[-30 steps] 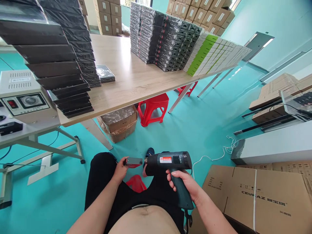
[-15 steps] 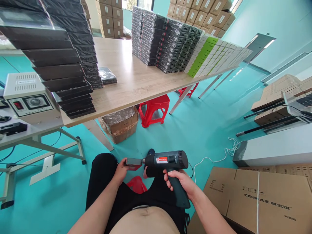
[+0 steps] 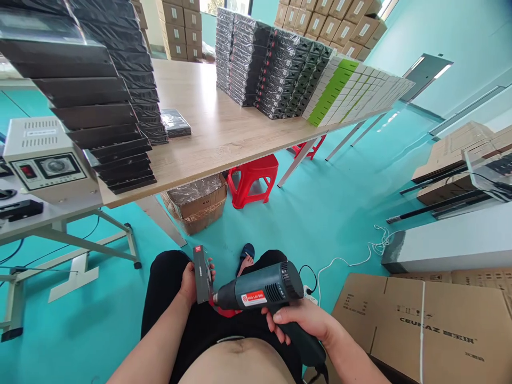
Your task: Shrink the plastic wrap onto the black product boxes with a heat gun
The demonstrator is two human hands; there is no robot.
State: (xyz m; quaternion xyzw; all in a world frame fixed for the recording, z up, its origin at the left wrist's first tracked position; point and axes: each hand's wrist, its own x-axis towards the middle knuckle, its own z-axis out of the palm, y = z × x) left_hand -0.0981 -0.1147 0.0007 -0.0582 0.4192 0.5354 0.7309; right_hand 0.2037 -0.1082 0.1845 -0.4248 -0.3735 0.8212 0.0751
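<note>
My right hand (image 3: 294, 319) is closed around the grip of a dark heat gun (image 3: 260, 288) with a red label. Its nozzle points left, close to the lower end of a small dark box (image 3: 202, 274). Whether nozzle and box touch I cannot tell. My left hand (image 3: 189, 281) holds that box upright over my lap, its narrow side facing me and fingertips showing on the far side. Part of a red seat (image 3: 231, 313) shows between my legs, below the nozzle.
A wooden table (image 3: 200, 144) carries stacks of black wrapped boxes (image 3: 244, 58) and white-green boxes (image 3: 336, 90). A beige control unit (image 3: 48, 154) stands at left. Under the table are a red stool (image 3: 254, 178) and an open carton (image 3: 200, 205). A large carton (image 3: 424, 325) lies at right, near a white cable (image 3: 348, 262).
My left hand has turned the box from lying crosswise to standing lengthwise. The heat gun has shifted left and down, with its nozzle tilted downward.
</note>
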